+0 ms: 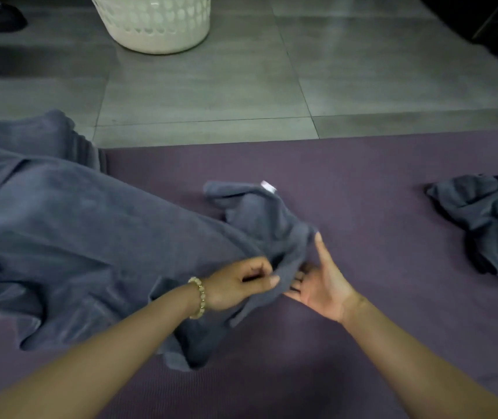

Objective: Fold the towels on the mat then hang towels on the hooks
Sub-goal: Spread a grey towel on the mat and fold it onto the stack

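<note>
The left arm [105, 352] and the right arm [408, 352] are both bare. A bracelet [198, 297] of small, round, cream beads in one row goes around the left wrist. The left hand [238, 282] is just past the bracelet. The right hand [320, 282], to the right of the bracelet, wears nothing.

- Grey tiled floor [211, 95] fills the far half of the view, from 10 to 2 o'clock.
- Purple mat [362, 182] lies on the floor and covers the near half.
- White perforated basket [154, 22] stands on the floor at 12 o'clock, well apart from the mat.
- Large towel [60, 222], blue-grey, sprawls over the mat at 9 o'clock; its far end spills onto the tiles.
- Small towel [260, 213] with a white tag [268, 186] lies rumpled at the centre of the mat.
- Crumpled towel [489, 219] sits on the mat at 3 o'clock.
</note>
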Tool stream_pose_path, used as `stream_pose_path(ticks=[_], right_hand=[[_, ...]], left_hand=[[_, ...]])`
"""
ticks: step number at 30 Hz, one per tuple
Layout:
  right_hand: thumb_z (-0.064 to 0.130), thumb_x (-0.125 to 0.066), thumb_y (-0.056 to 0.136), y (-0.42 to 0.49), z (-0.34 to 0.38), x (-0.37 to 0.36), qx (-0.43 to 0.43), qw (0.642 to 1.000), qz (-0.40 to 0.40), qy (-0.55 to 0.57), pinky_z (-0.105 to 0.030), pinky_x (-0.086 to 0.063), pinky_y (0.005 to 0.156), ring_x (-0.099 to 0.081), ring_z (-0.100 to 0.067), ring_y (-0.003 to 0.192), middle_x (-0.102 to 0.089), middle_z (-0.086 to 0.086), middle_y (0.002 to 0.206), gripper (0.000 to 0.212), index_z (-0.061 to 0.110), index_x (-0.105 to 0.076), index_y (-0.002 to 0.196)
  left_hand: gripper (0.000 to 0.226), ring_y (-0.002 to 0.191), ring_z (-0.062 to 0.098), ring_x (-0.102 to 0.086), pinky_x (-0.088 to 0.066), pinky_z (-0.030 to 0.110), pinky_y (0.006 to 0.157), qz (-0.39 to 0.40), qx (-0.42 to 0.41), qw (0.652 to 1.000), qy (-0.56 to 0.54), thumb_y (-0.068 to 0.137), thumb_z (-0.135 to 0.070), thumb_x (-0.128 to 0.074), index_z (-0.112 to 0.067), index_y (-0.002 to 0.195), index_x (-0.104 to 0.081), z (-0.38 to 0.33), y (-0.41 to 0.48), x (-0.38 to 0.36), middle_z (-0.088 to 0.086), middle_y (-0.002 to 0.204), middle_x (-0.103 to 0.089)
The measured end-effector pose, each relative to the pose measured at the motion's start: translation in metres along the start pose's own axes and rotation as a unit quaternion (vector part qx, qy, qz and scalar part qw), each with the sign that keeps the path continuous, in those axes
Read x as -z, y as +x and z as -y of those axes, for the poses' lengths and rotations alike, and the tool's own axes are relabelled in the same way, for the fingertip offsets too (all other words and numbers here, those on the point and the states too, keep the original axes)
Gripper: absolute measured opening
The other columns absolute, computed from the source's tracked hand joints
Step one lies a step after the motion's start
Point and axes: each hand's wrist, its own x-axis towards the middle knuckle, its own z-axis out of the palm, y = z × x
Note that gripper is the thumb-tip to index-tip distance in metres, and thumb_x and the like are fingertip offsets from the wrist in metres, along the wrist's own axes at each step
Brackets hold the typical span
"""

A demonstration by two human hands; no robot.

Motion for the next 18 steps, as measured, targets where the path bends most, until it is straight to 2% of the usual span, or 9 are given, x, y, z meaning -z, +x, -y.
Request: stream_pose_path(ticks=[2,3,5,7,8,10,14,16,18], right_hand=[[0.074,-0.034,0.085,-0.010,0.003,-0.002,0.034,0.999,0.016,0.006,-0.044,-0.037,0.109,-0.056,-0.026,0.122,-0.061,-0.011,0.130,0.077,0.016,-0.055,0.131],[0.073,-0.036,0.085,-0.014,0.004,-0.001,0.050,0.999,-0.008,0.004,-0.043,-0.037,0.108,-0.058,-0.024,0.120,-0.063,-0.010,0.127,0.074,0.017,-0.059,0.128],[0.066,-0.046,0.086,-0.021,0.007,0.008,0.077,0.995,-0.060,0.012,-0.040,-0.042,0.104,-0.062,-0.022,0.114,-0.066,-0.009,0.121,0.063,0.016,-0.068,0.116],[0.056,-0.060,0.081,-0.029,0.012,0.020,0.095,0.989,-0.104,-0.031,-0.033,-0.050,0.092,-0.067,-0.020,0.102,-0.070,-0.007,0.107,0.047,0.012,-0.070,0.097],[0.052,-0.064,0.078,-0.034,0.013,0.025,0.092,0.985,-0.125,-0.074,-0.029,-0.053,0.083,-0.066,-0.018,0.090,-0.068,-0.004,0.092,0.040,0.013,-0.064,0.086],[0.047,-0.065,0.080,-0.041,0.011,0.030,0.079,0.974,-0.152,-0.147,-0.024,-0.052,0.070,-0.055,-0.013,0.071,-0.054,0.001,0.071,0.031,0.018,-0.056,0.074],[0.038,-0.058,0.092,-0.044,0.006,0.032,0.143,0.950,-0.144,-0.237,-0.036,-0.048,0.093,-0.060,-0.017,0.089,-0.068,-0.009,0.097,0.022,0.018,-0.062,0.084],[0.031,-0.056,0.094,-0.052,0.015,0.031,0.199,0.949,-0.141,-0.197,-0.036,-0.047,0.093,-0.059,-0.021,0.091,-0.067,-0.012,0.093,0.022,0.016,-0.056,0.078],[0.027,-0.055,0.095,-0.062,0.030,0.034,0.234,0.948,-0.142,-0.163,-0.034,-0.046,0.089,-0.056,-0.024,0.089,-0.062,-0.014,0.090,0.024,0.015,-0.052,0.075]], left_hand=[[0.024,0.067,0.000,-0.046,-0.041,0.018,0.068,0.107,0.092,0.987,0.074,0.093,-0.045,-0.051,-0.026,0.078,-0.050,-0.007,-0.003,-0.009,-0.016,0.074,-0.052],[0.028,0.069,0.002,-0.053,-0.046,0.021,0.069,0.117,0.138,0.979,0.096,0.093,-0.049,-0.047,-0.024,0.081,-0.051,-0.009,-0.001,-0.010,-0.013,0.081,-0.057],[0.032,0.071,0.007,-0.057,-0.049,0.026,0.071,0.019,0.165,0.980,0.106,0.094,-0.050,-0.043,-0.020,0.089,-0.051,-0.012,0.007,-0.011,-0.007,0.089,-0.059],[0.032,0.083,0.011,-0.058,-0.046,0.027,0.082,-0.145,0.100,0.976,0.124,0.094,-0.047,-0.045,-0.020,0.107,-0.054,-0.016,0.023,-0.010,-0.004,0.104,-0.055],[0.035,0.094,0.016,-0.058,-0.043,0.027,0.091,-0.183,0.076,0.972,0.123,0.095,-0.044,-0.044,-0.019,0.118,-0.053,-0.020,0.032,-0.009,-0.002,0.115,-0.054],[0.042,0.104,0.025,-0.057,-0.042,0.031,0.094,-0.156,0.094,0.977,0.108,0.098,-0.045,-0.036,-0.019,0.127,-0.052,-0.024,0.050,-0.012,0.003,0.124,-0.055],[0.057,0.089,0.014,-0.057,-0.047,0.031,0.087,-0.061,0.140,0.983,0.106,0.094,-0.059,-0.026,-0.019,0.116,-0.061,-0.033,0.065,-0.030,-0.008,0.102,-0.060],[0.060,0.084,0.009,-0.055,-0.046,0.029,0.089,-0.052,0.105,0.986,0.115,0.092,-0.059,-0.035,-0.011,0.106,-0.066,-0.036,0.066,-0.040,-0.006,0.093,-0.060],[0.053,0.072,0.004,-0.052,-0.045,0.022,0.078,-0.062,0.080,0.988,0.115,0.085,-0.061,-0.051,-0.013,0.099,-0.067,-0.042,0.065,-0.047,-0.011,0.081,-0.059]])
